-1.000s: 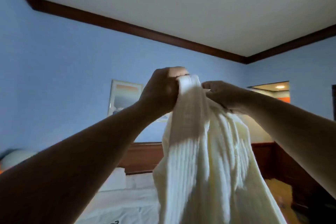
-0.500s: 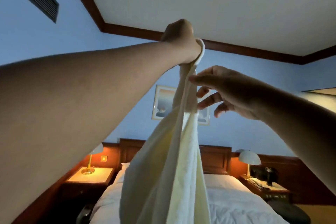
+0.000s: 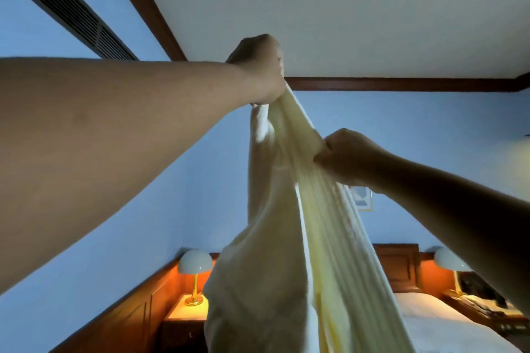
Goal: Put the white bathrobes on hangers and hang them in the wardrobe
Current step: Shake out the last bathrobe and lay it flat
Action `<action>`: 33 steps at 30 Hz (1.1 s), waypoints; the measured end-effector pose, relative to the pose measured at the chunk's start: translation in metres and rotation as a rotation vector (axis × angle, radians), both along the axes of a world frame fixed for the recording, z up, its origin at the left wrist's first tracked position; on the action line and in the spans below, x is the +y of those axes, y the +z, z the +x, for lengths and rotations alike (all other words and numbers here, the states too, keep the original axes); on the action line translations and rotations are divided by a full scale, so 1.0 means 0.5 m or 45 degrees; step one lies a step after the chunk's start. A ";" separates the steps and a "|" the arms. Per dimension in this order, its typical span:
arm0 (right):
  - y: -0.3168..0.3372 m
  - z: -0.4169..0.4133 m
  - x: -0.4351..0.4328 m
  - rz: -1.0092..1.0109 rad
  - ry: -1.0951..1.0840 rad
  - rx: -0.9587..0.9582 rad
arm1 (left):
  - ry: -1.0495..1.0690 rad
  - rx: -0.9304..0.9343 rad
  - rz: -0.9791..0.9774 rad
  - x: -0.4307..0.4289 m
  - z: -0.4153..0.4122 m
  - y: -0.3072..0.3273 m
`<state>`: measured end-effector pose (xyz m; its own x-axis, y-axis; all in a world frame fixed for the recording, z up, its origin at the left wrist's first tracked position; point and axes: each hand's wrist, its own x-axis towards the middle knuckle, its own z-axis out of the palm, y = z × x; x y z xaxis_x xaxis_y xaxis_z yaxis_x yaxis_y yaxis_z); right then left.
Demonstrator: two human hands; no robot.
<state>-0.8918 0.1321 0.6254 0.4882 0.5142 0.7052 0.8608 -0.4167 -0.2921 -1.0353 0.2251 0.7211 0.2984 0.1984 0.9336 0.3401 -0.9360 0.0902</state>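
Lighting: dim, bluish room; warm orange glow from left bedside lamp (image 3: 195,262). Forearms shadowed. Wide-angle bending at edges; slight softness throughout.

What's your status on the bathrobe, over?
Left hand fisted on bathrobe top, held high. Right hand pinching fabric lower down. No hanger or wardrobe in view. Nothing blocking.
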 end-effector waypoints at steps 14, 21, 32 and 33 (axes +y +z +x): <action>0.096 -0.048 -0.072 0.058 -0.254 -0.943 | -0.028 -0.190 -0.150 0.164 -0.108 -0.007; 0.186 0.057 -0.188 0.190 -0.545 -0.998 | -0.204 0.112 0.181 0.086 -0.021 -0.055; 0.194 0.183 -0.309 0.074 -0.615 -1.184 | 0.093 0.161 0.528 0.022 0.061 -0.091; 0.197 0.189 -0.318 0.081 -0.607 -1.183 | 0.100 0.128 0.481 0.018 0.073 -0.099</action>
<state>-0.7970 -0.0268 0.7237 -0.1174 0.3592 0.9258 0.5082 -0.7792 0.3668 -0.9989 0.2340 0.6716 0.3898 -0.1276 0.9120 0.4019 -0.8675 -0.2931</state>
